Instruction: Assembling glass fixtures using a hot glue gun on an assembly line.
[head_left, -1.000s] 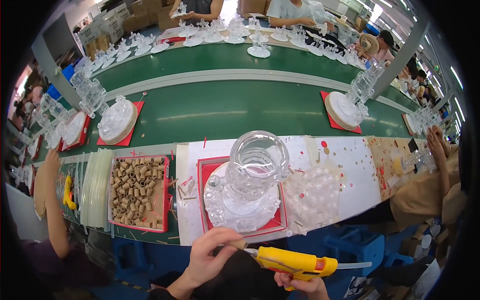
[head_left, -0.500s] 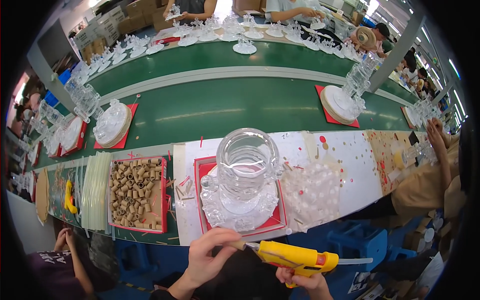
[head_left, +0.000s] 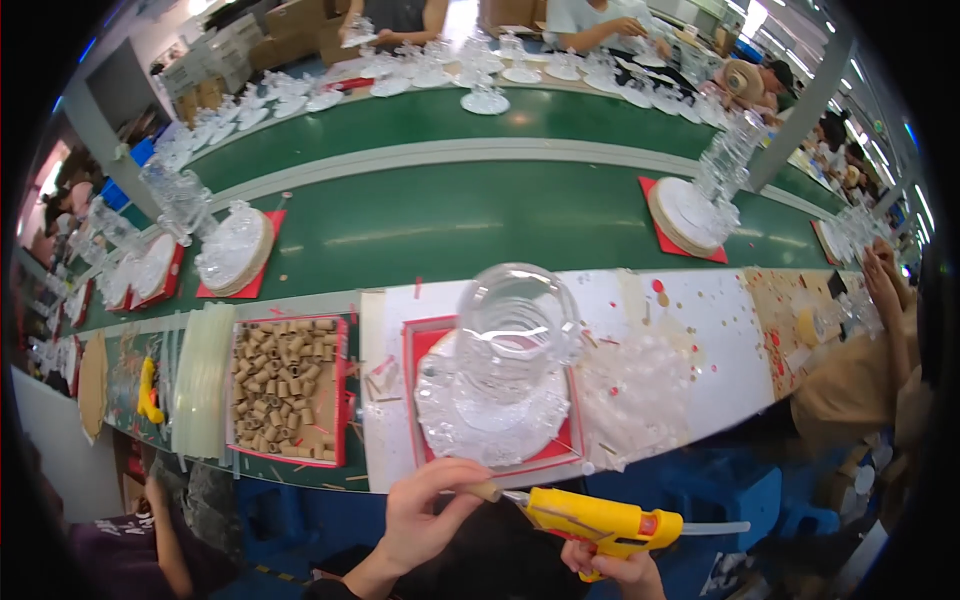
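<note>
My left hand (head_left: 425, 512) pinches a short brown cardboard tube (head_left: 483, 491) between thumb and fingers. My right hand (head_left: 622, 570) grips a yellow glue gun (head_left: 595, 514) by its handle, and a translucent glue stick (head_left: 715, 528) pokes out of its back. The gun's nozzle is at the right end of the tube; whether they touch I cannot tell. Just beyond my hands, a clear cylindrical ornament (head_left: 515, 335) stands on a round white base (head_left: 490, 432) with clear figures around its rim. That base rests in a shallow red box (head_left: 412, 385).
Left of the ornament sits a box of cardboard tubes (head_left: 285, 385), then a bundle of glue sticks (head_left: 202, 380) and another yellow tool (head_left: 149, 390). Crumpled clear plastic (head_left: 635, 390) lies to the right. Similar ornaments (head_left: 690, 215) stand across the green bench (head_left: 430, 220). Co-workers sit around.
The bench and ornament have shifted slightly right in view. My hands keep the same hold on tube and glue gun. At lower left, another person's hands have parted.
</note>
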